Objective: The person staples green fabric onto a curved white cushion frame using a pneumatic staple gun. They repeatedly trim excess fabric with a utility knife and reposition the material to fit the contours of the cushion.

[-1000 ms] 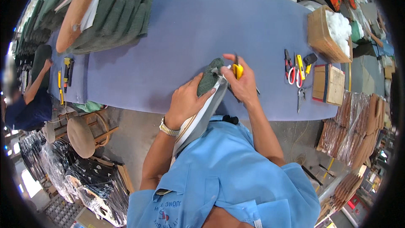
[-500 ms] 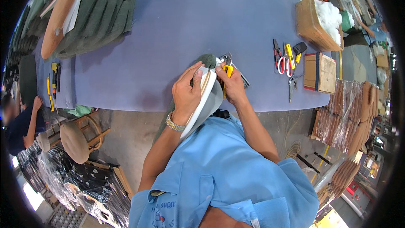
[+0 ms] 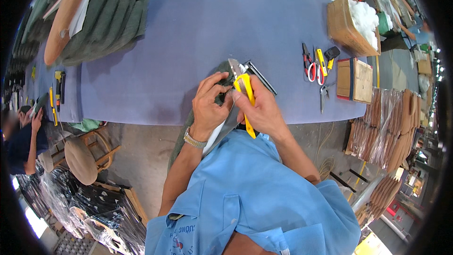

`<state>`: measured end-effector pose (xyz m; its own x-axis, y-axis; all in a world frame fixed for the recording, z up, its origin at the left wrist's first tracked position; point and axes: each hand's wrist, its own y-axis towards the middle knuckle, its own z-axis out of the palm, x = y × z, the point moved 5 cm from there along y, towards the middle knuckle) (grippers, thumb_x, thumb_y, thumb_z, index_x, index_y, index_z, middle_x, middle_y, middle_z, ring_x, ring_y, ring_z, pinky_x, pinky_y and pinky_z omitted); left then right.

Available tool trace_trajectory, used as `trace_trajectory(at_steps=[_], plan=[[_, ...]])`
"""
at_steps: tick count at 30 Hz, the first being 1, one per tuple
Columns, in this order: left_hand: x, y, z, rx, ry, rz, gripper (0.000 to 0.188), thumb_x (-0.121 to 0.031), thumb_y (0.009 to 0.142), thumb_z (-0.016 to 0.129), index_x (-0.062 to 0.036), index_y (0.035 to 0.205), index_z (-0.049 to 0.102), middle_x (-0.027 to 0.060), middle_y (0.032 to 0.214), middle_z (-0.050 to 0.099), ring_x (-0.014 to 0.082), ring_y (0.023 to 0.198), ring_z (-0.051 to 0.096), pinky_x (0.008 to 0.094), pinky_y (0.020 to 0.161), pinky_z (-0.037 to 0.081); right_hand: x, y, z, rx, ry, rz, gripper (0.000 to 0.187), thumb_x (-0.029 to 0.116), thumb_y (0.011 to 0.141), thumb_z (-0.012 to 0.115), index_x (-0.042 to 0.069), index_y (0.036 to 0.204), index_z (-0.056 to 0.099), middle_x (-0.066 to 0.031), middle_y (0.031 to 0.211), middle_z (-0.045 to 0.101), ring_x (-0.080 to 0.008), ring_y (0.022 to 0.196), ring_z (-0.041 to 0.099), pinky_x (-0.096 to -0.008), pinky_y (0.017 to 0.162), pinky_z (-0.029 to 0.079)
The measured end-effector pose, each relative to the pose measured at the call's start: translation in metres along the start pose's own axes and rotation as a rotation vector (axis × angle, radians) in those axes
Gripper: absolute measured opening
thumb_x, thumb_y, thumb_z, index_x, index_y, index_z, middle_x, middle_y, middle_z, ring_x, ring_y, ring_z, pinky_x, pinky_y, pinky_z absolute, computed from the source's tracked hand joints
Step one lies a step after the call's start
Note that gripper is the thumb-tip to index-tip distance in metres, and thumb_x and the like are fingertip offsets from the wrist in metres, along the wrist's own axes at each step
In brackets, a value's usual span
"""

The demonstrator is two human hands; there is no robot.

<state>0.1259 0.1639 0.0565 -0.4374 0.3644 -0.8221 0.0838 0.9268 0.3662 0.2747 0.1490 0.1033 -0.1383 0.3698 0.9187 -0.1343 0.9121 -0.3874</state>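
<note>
At the front edge of the table, my right hand [image 3: 265, 112] is wrapped round a yellow utility knife [image 3: 250, 126]. Its silver blade points away from me, above the table. My left hand [image 3: 206, 106], with a metal watch at the wrist, is closed on the end of a long dark green fabric-covered piece [image 3: 181, 134]. That piece has a white edge and slants down beside my body. My right thumb and finger come close to the left fingertips; what they pinch there is too small to make out. Just beyond the right hand lies a black and silver tool [image 3: 262, 76], partly hidden.
Red-handled scissors [image 3: 312, 71], pliers and cutters lie at the right, near a wooden box [image 3: 355, 80] and a carton of white stuffing [image 3: 351, 26]. Dark green padded pieces [image 3: 113, 23] are stacked at the far left. A co-worker [image 3: 23, 137] stands at the left.
The utility knife has come up and now stands over the piece, blade outward. My left fingers have curled in to a pinch, and the white edge is more covered.
</note>
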Motion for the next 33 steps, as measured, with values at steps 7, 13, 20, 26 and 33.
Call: trace_trajectory(at_steps=[7, 13, 20, 26, 33], plan=[[0.032, -0.011, 0.004, -0.008, -0.309, -0.203, 0.007, 0.001, 0.086, 0.074, -0.0006, 0.092, 0.070, 0.0150, 0.126, 0.072, 0.0236, 0.116, 0.068, 0.0353, 0.098, 0.054, -0.009, -0.005, 0.011, 0.061, -0.197, 0.109, 0.021, 0.017, 0.102, 0.058, -0.001, 0.110, 0.049, -0.0114, 0.076, 0.070, -0.0226, 0.061, 0.073, -0.0356, 0.051, 0.055], [0.054, -0.016, 0.006, 0.025, -0.546, -0.366, 0.003, 0.000, 0.097, 0.066, -0.0002, 0.095, 0.068, 0.0145, 0.131, 0.070, 0.0170, 0.117, 0.065, 0.0331, 0.103, 0.051, -0.025, -0.006, 0.010, 0.063, -0.397, 0.122, 0.023, 0.017, 0.103, 0.056, -0.001, 0.113, 0.046, -0.0143, 0.080, 0.072, -0.0226, 0.058, 0.072, -0.0362, 0.052, 0.057], [0.054, -0.015, 0.007, 0.011, -0.624, -0.392, 0.006, -0.002, 0.100, 0.064, 0.0003, 0.095, 0.067, 0.0166, 0.133, 0.070, 0.0143, 0.112, 0.066, 0.0308, 0.099, 0.053, -0.035, -0.011, 0.014, -0.025, -0.213, 0.189, 0.027, 0.017, 0.103, 0.054, -0.004, 0.117, 0.041, -0.0162, 0.084, 0.072, -0.0257, 0.056, 0.072, -0.0386, 0.052, 0.057], [0.050, -0.011, 0.004, -0.024, -0.698, -0.380, 0.006, -0.003, 0.100, 0.065, 0.0021, 0.098, 0.068, 0.0123, 0.125, 0.075, 0.0087, 0.103, 0.066, 0.0279, 0.088, 0.055, -0.036, -0.005, 0.025, -0.070, -0.120, 0.184, 0.026, 0.015, 0.104, 0.052, -0.004, 0.116, 0.038, -0.0175, 0.083, 0.071, -0.0258, 0.055, 0.071, -0.0388, 0.049, 0.057], [0.025, 0.004, -0.002, 0.014, -0.237, -0.029, 0.015, 0.001, 0.087, 0.070, 0.0010, 0.102, 0.070, 0.0169, 0.130, 0.072, 0.0278, 0.111, 0.072, 0.0364, 0.097, 0.056, -0.038, 0.003, 0.035, -0.133, -0.100, 0.165, 0.026, 0.016, 0.103, 0.049, -0.004, 0.112, 0.036, -0.0192, 0.071, 0.066, -0.0304, 0.055, 0.071, -0.0430, 0.049, 0.056]])
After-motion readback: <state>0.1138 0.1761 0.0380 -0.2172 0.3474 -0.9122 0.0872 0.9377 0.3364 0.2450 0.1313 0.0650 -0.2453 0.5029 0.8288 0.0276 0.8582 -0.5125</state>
